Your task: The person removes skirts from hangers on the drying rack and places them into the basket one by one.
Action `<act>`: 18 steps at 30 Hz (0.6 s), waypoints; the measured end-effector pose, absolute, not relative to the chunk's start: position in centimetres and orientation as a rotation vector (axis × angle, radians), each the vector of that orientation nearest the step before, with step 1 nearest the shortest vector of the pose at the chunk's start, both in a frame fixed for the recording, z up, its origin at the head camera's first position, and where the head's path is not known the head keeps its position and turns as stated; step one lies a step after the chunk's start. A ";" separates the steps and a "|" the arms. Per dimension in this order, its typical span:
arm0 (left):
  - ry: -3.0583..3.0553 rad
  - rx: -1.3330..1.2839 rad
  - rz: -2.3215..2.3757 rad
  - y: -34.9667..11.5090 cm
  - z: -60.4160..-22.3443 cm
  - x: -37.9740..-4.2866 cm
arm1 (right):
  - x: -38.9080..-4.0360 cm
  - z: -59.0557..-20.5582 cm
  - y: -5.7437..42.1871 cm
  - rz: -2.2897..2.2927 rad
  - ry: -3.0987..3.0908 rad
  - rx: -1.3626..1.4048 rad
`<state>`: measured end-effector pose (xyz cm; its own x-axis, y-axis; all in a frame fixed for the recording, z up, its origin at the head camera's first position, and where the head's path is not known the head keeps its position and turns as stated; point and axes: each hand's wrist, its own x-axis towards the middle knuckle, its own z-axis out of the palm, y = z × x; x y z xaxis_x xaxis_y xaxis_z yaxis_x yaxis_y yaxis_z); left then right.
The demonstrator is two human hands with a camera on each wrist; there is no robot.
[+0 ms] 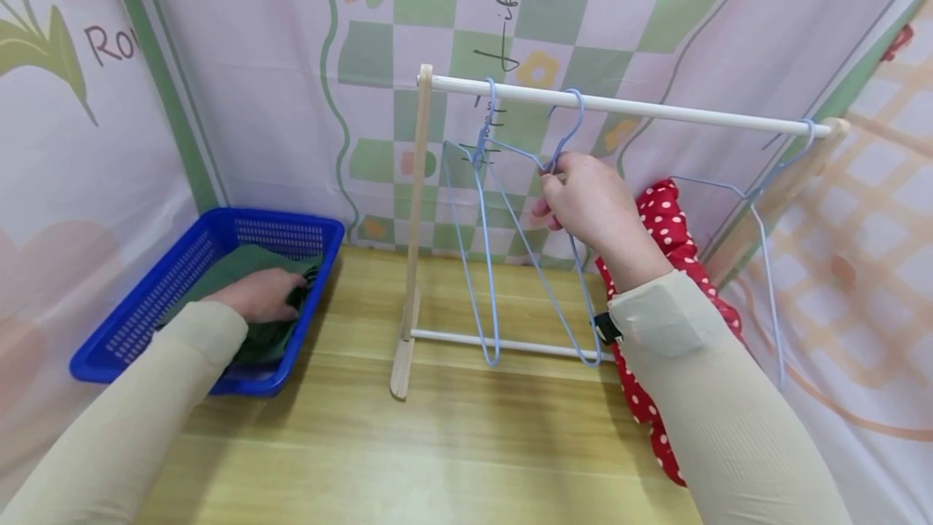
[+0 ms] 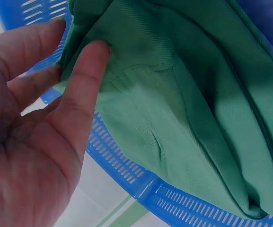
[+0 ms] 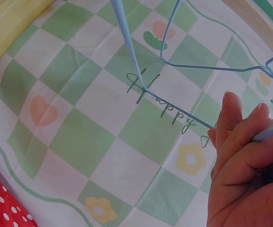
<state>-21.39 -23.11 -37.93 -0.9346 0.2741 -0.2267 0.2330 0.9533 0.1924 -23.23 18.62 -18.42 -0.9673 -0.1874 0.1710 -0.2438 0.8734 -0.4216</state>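
Observation:
My right hand point(image 1: 594, 197) pinches a light-blue wire hanger point(image 1: 572, 124) just below its hook, which loops over the rack's white rail point(image 1: 627, 106). The right wrist view shows my bent fingers point(image 3: 242, 146) around the hanger wire. At the left, my left hand point(image 1: 266, 296) reaches into a blue slotted basket point(image 1: 331, 241). It holds the edge of a folded green cloth point(image 2: 131, 109), with the thumb lying over the fabric. The cloth's full shape is hidden in its folds. Another blue hanger point(image 1: 484, 241) hangs left of my right hand.
A third hanger point(image 1: 765, 258) is at the rail's right end. Behind my right forearm is a red polka-dot cloth point(image 1: 666, 217), partly hidden. The rack's wooden post point(image 1: 419, 209) stands on the wooden tabletop point(image 1: 350, 444). Patterned curtains point(image 1: 255, 63) close off the back and sides.

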 end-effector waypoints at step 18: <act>2.746 0.366 0.377 -23.3 -37.9 -21.5 | -23.2 -18.4 18.6 0.684 -2.917 0.332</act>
<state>-21.54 -23.33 -37.95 -0.9075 0.2955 -0.2986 0.2040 0.9313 0.3017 -23.19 18.57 -18.41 -0.9678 -0.1833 0.1724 -0.2408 0.8735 -0.4231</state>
